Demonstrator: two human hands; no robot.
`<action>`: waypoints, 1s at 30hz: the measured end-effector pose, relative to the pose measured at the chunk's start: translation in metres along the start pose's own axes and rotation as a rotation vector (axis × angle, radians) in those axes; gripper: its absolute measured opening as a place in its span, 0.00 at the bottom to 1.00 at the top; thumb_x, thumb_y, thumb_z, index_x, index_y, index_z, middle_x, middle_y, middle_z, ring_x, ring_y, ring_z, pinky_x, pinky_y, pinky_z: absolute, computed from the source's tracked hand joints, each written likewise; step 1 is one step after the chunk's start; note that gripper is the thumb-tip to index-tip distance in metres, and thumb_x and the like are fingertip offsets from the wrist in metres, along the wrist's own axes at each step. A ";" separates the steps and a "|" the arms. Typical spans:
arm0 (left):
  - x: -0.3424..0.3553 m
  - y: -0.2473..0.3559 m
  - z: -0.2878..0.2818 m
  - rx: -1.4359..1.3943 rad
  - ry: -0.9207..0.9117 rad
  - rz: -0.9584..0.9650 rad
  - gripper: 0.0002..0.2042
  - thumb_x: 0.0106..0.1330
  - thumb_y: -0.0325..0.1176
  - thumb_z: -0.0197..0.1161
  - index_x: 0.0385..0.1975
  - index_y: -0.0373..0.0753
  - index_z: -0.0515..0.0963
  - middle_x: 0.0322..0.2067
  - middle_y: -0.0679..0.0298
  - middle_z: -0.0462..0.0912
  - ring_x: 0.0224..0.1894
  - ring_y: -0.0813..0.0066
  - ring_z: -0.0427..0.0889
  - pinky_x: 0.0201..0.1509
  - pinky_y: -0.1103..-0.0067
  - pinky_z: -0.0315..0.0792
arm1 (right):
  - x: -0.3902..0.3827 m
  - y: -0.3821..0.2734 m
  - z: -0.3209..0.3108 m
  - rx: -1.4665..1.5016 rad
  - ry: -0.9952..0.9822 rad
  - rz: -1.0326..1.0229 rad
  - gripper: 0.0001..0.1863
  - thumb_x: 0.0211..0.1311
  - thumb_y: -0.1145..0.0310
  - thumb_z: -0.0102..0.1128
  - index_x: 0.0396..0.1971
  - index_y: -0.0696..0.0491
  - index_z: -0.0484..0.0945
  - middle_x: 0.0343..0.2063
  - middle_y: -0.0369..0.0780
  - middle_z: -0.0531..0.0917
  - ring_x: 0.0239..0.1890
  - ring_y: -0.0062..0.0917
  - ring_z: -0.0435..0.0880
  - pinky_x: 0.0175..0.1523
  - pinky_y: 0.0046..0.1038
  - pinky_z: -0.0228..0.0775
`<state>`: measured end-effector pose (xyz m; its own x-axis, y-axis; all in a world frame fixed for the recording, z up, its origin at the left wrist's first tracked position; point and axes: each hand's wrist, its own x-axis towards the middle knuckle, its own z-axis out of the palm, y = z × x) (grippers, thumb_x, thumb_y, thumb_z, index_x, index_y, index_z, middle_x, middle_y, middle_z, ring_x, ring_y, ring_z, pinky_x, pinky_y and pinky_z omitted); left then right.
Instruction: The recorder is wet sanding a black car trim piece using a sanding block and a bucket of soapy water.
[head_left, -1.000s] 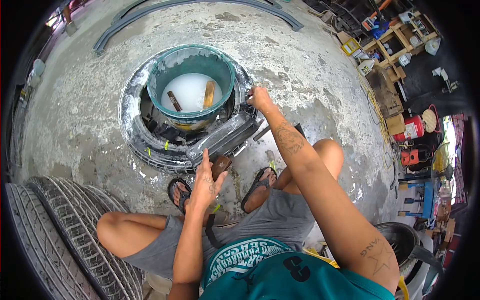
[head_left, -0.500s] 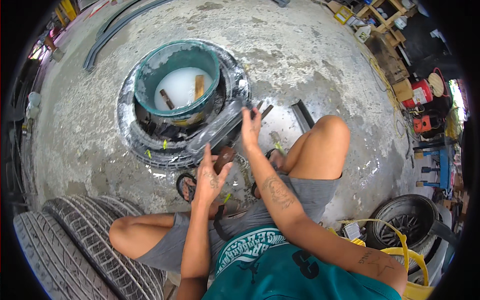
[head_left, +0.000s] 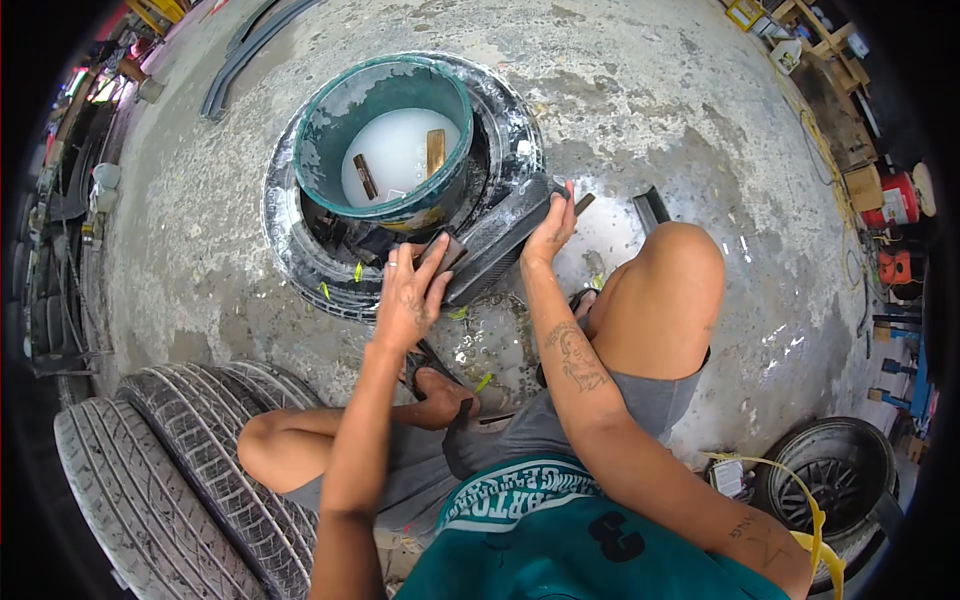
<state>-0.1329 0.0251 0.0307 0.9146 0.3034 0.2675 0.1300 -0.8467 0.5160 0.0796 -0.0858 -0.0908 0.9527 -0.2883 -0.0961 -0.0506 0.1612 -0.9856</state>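
My left hand [head_left: 408, 296] is closed on a dark brown block [head_left: 451, 254], held at the near left end of a long black part [head_left: 493, 234] with pale wet smears. My right hand [head_left: 549, 224] grips that part's upper right end. The part lies along the near right side of a flat-lying tire [head_left: 298, 275]. Inside the tire's ring stands a green bucket [head_left: 322, 105] of cloudy white liquid, with a dark stick [head_left: 364, 176] and a light wooden block [head_left: 436, 150] in it.
Standing tires [head_left: 110, 470] are by my left knee. A wheel [head_left: 822, 465] and yellow straps [head_left: 812, 510] lie at lower right. A dark metal channel [head_left: 651, 208] rests on the wet concrete. Long grey strips [head_left: 240, 55] are at upper left; shelves, cords and red containers line the right.
My right hand moved down onto the black part's end, which now sits more upright diagonally. My left hand has lifted the brown block up to the part. My right knee has risen.
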 end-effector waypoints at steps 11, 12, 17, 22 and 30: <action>0.041 -0.021 0.002 0.175 -0.360 0.365 0.32 0.70 0.31 0.71 0.76 0.45 0.75 0.53 0.52 0.80 0.49 0.51 0.77 0.57 0.62 0.75 | 0.022 -0.022 -0.005 -0.022 -0.075 0.029 0.27 0.72 0.63 0.64 0.69 0.54 0.83 0.47 0.41 0.76 0.53 0.29 0.78 0.64 0.29 0.68; 0.053 -0.018 0.003 0.146 -0.374 0.361 0.32 0.70 0.31 0.71 0.76 0.45 0.76 0.49 0.53 0.79 0.48 0.52 0.77 0.55 0.62 0.75 | 0.023 -0.021 -0.004 -0.023 -0.076 0.011 0.27 0.72 0.64 0.64 0.69 0.54 0.83 0.47 0.42 0.75 0.52 0.30 0.78 0.64 0.31 0.68; 0.104 0.000 0.034 0.126 -0.365 0.296 0.30 0.71 0.30 0.70 0.74 0.46 0.77 0.45 0.55 0.77 0.47 0.52 0.76 0.54 0.62 0.74 | 0.015 -0.031 0.004 0.014 -0.047 0.059 0.25 0.77 0.60 0.62 0.68 0.55 0.84 0.47 0.43 0.76 0.51 0.30 0.79 0.62 0.31 0.69; 0.025 -0.019 0.009 0.059 -0.307 0.221 0.31 0.66 0.23 0.72 0.73 0.44 0.80 0.48 0.49 0.78 0.48 0.46 0.77 0.57 0.60 0.74 | 0.026 -0.008 -0.008 0.041 -0.025 0.136 0.26 0.81 0.57 0.57 0.67 0.59 0.84 0.46 0.43 0.75 0.50 0.30 0.79 0.60 0.30 0.69; 0.130 0.010 0.057 0.073 -0.326 0.254 0.27 0.71 0.30 0.70 0.72 0.45 0.79 0.48 0.52 0.78 0.51 0.47 0.77 0.58 0.61 0.74 | 0.021 -0.014 0.001 0.075 -0.062 0.114 0.29 0.82 0.56 0.56 0.67 0.65 0.81 0.49 0.43 0.78 0.52 0.30 0.80 0.60 0.29 0.69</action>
<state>0.0088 0.0316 0.0240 0.9929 -0.0630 0.1013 -0.0989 -0.9090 0.4049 0.1006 -0.0927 -0.0791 0.9590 -0.2052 -0.1955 -0.1391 0.2603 -0.9555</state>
